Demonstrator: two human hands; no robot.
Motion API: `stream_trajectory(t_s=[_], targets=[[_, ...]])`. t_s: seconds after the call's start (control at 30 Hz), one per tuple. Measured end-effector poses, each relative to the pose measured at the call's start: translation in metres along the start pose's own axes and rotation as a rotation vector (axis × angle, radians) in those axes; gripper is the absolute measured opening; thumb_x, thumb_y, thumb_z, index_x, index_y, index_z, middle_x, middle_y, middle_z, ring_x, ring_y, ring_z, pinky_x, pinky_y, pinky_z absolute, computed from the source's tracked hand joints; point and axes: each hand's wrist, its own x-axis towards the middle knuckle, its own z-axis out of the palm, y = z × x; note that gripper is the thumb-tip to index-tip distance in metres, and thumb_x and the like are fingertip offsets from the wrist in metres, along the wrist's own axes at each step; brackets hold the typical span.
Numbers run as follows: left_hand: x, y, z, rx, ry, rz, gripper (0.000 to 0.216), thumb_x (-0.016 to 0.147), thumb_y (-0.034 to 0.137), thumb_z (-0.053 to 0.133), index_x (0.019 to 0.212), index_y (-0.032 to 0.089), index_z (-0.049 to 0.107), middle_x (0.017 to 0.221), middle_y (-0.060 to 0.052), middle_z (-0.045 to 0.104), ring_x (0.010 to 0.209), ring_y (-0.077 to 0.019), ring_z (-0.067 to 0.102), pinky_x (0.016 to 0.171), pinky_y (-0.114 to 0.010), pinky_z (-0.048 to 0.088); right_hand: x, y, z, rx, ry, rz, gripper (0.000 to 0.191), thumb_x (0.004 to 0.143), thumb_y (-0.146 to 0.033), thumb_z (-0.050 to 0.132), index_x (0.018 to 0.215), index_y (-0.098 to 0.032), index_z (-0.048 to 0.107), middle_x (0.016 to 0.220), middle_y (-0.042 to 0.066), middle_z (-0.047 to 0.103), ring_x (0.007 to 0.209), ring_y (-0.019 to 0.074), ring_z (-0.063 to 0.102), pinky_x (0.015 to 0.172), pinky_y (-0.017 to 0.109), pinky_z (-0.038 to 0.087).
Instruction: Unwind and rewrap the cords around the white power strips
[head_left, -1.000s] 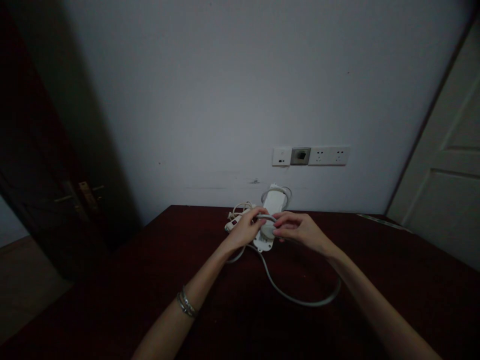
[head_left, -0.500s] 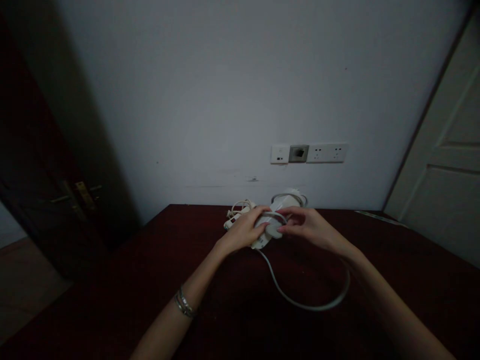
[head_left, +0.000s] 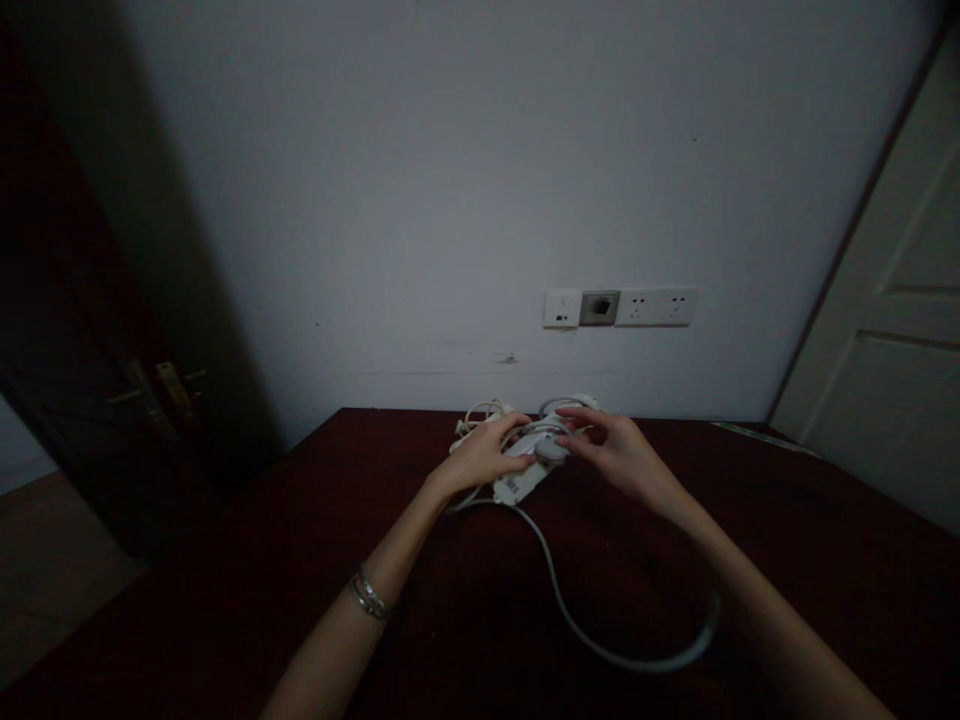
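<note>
On the table lies a white power strip (head_left: 516,486), with a grey-white cord (head_left: 559,595) looped over it and sweeping toward me in a wide curve. My left hand (head_left: 486,450) is closed around the strip's left side and the loops, its thumb on the near side. A pale plug (head_left: 551,451) rests over the strip between both hands. My right hand (head_left: 615,452) pinches at the plug and the cord from the right, fingers bent. The palms hide part of the strip and the loops.
Behind my left hand sits another pale coiled cable (head_left: 480,412). The dark red table (head_left: 360,470) meets a grey wall with sockets (head_left: 652,307). A dark door (head_left: 90,330) stands at left and a pale door (head_left: 900,330) at right.
The far end of the strip has dropped lower. The cord's near curve has swung down and right, and a length of cord now shows left of the strip.
</note>
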Motion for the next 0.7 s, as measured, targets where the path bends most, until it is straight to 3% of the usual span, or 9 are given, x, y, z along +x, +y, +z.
stream_trajectory(t_s=[0.2,0.4,0.47,0.6,0.7], targets=[[0.003,-0.006,0.015,-0.057,0.062,-0.064,0.036,0.075,0.03,0.062,0.108,0.018,0.055,0.099,-0.004,0.06,0.086,-0.0163,0.055,0.078,-0.029,0.043,0.001,0.004,0.007,-0.06,0.053,0.001,0.03,0.079,-0.034,0.053,0.099,-0.016,0.067,0.082,0.009,0.068,0.066,0.0201,0.06,0.064,0.034,0.047],[0.007,-0.02,0.029,-0.133,0.151,-0.096,0.024,0.078,0.031,0.06,0.096,0.016,0.057,0.089,-0.004,0.059,0.08,-0.0139,0.053,0.072,-0.026,0.042,0.001,0.003,0.011,-0.061,-0.024,-0.054,0.03,0.082,-0.036,0.051,0.097,-0.018,0.069,0.095,0.01,0.069,0.085,0.0241,0.062,0.079,0.039,0.046],[0.008,-0.021,0.03,-0.156,0.165,-0.12,0.024,0.076,0.032,0.062,0.094,0.016,0.057,0.087,-0.003,0.059,0.079,-0.0136,0.053,0.071,-0.025,0.042,0.001,0.002,0.01,-0.005,-0.07,-0.036,0.033,0.08,-0.04,0.054,0.1,-0.018,0.068,0.094,0.01,0.069,0.082,0.0229,0.061,0.076,0.037,0.047],[0.008,-0.017,0.027,-0.144,0.223,-0.179,0.017,0.077,0.027,0.059,0.089,0.016,0.055,0.08,-0.001,0.056,0.074,-0.0126,0.052,0.066,-0.024,0.041,0.0,0.0,0.007,0.141,-0.254,0.07,0.047,0.078,-0.044,0.057,0.111,-0.011,0.062,0.066,0.005,0.061,0.054,0.0146,0.052,0.05,0.028,0.042],[0.008,-0.014,0.023,-0.131,0.234,-0.203,0.013,0.077,0.023,0.058,0.087,0.016,0.054,0.078,0.0,0.055,0.072,-0.0123,0.052,0.064,-0.023,0.041,-0.001,0.001,0.01,0.109,-0.247,0.032,0.049,0.073,-0.041,0.064,0.113,-0.012,0.06,0.063,0.001,0.054,0.053,0.0119,0.046,0.049,0.025,0.038]])
